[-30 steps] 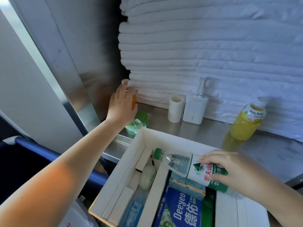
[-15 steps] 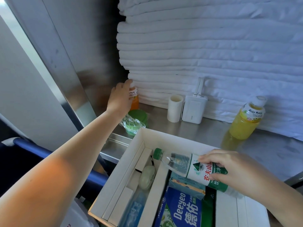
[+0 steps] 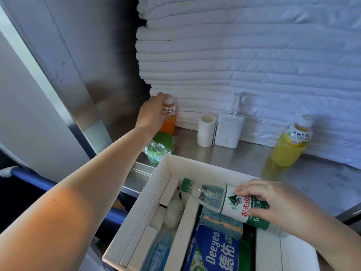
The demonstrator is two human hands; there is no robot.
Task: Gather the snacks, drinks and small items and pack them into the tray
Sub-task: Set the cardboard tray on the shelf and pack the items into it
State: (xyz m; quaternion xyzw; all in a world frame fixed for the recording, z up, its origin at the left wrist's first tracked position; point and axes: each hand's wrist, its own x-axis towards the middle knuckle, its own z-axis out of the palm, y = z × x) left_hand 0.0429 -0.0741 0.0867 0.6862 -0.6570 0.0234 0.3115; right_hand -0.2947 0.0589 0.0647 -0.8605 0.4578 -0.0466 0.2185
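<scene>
Head view, packing in progress. The left hand reaches to the back left corner of the steel shelf and closes its fingers around the shoulder and cap of the orange Mogu Mogu bottle. This bottle is upright against the stacked white linens. Its base appears to rest on the shelf, just behind a green film-wrapped cup. The right hand grips the labelled body of a water bottle. It holds the bottle nearly flat, green cap toward the left, over the middle compartment of the white cardboard tray. Whether the bottle touches the small carton beneath it cannot be told. A Deeyeo tissue pack lies in the same compartment. The left compartment holds a pale oval case and a blue packet. Outside the tray, on the shelf, stand a white roll, a white charger touching it, and, well apart to the right, a yellow Mogu Mogu bottle. Judged step: the water bottle is being seated while the orange drink is being picked up. The next move calls for lifting the orange bottle clear of the green cup and carrying it over the tray's near wall to free space. The tray is crowded, so the bottle will likely need to be laid on its side.
</scene>
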